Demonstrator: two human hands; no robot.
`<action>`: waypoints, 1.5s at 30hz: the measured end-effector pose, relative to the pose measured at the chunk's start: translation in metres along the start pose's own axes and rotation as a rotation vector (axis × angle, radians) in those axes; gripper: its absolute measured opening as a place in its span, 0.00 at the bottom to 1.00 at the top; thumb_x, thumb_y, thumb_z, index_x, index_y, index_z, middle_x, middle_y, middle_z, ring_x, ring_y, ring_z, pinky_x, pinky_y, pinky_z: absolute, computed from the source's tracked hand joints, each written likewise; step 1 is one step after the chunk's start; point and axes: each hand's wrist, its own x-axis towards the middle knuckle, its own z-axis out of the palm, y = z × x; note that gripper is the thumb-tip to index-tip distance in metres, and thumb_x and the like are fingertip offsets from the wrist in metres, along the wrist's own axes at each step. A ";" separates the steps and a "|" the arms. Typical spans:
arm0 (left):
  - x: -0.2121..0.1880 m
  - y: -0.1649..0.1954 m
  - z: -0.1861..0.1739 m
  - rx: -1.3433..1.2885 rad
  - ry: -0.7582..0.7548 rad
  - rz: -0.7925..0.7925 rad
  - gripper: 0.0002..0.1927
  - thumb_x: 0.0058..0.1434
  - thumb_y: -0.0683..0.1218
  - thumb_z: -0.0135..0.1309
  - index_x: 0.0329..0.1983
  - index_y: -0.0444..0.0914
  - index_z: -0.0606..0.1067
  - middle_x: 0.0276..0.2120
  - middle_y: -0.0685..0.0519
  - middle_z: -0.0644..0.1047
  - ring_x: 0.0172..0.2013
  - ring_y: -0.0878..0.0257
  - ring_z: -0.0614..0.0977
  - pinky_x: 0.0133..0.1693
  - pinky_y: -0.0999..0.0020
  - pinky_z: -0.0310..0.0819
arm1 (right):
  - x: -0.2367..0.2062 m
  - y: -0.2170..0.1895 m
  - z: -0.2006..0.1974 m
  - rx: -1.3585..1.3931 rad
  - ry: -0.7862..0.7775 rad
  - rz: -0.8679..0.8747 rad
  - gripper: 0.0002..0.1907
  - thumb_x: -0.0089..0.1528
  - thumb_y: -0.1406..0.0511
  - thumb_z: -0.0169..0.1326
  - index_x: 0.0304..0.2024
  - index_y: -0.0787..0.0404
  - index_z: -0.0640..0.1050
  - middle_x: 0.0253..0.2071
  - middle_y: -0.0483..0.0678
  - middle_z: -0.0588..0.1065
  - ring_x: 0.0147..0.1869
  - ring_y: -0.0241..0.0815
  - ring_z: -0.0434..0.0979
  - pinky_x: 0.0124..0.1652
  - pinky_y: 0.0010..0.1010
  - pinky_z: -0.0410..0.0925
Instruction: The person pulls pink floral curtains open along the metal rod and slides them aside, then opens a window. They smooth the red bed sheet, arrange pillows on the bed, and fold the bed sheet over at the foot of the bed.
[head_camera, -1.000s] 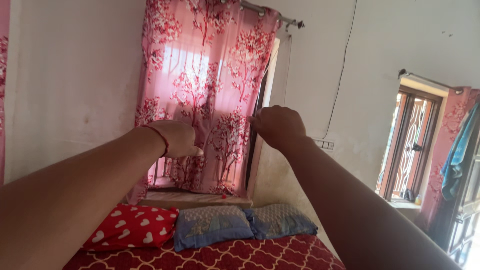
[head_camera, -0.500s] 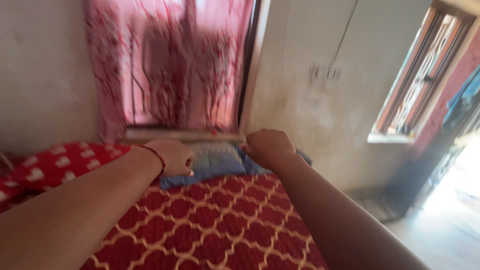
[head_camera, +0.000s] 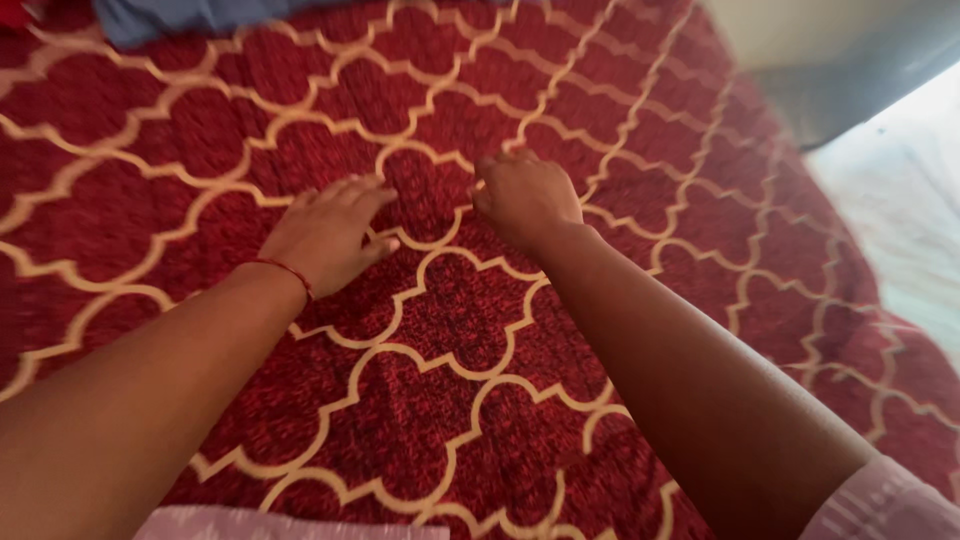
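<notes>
**Now both hands rest on the red patterned bedspread**

Down across the whole frame spreads a deep red bedspread (head_camera: 440, 400) with a cream lattice pattern, covering a bed. Both of the person's arms reach in from the bottom edge toward the middle of the picture.

The left hand (head_camera: 325, 235) lies palm down on the cloth, left of centre. Its fingers (head_camera: 350, 195) are released and stretched flat, close together, pointing toward the upper right, and the thumb sticks out to the right along a cream line of the pattern. They grasp nothing. A thin red thread bracelet (head_camera: 285, 270) circles that wrist.

The right hand (head_camera: 525, 200) sits just right of centre, near the left hand but apart from it. Its back faces the camera and its fingers (head_camera: 500, 165) curl downward into the fabric, knuckles raised. Whether they pinch a fold of the bedspread or only press on it cannot be told from this view.

At the bottom right corner, a pale pink sleeve (head_camera: 885, 505) shows on the right arm, and more pale pink cloth (head_camera: 280, 525) edges the bottom of the frame.

In the upper left, a strip of blue fabric (head_camera: 210, 15) lies at the top of the bed. At the upper right, beyond the bed's edge, a bright, blurred floor (head_camera: 900, 190) shows.
</notes>
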 end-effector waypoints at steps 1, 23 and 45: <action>0.006 -0.006 0.013 -0.042 0.020 -0.012 0.37 0.68 0.66 0.37 0.76 0.48 0.52 0.76 0.54 0.50 0.74 0.58 0.48 0.71 0.47 0.38 | 0.007 0.000 0.018 0.022 0.033 -0.026 0.22 0.67 0.52 0.46 0.58 0.56 0.74 0.56 0.52 0.75 0.62 0.50 0.73 0.57 0.49 0.68; 0.103 -0.036 0.034 -0.080 0.536 0.095 0.27 0.69 0.50 0.48 0.73 0.50 0.68 0.74 0.54 0.64 0.74 0.55 0.61 0.73 0.45 0.46 | 0.091 -0.013 0.109 0.327 0.514 0.102 0.25 0.71 0.58 0.46 0.71 0.51 0.68 0.74 0.43 0.66 0.79 0.47 0.60 0.74 0.46 0.51; 0.129 -0.042 0.031 -0.022 0.471 0.018 0.32 0.64 0.53 0.49 0.73 0.53 0.65 0.75 0.57 0.61 0.73 0.59 0.59 0.71 0.46 0.46 | 0.115 -0.005 0.092 0.322 0.372 0.053 0.29 0.69 0.59 0.44 0.72 0.56 0.65 0.76 0.49 0.60 0.81 0.51 0.55 0.74 0.49 0.47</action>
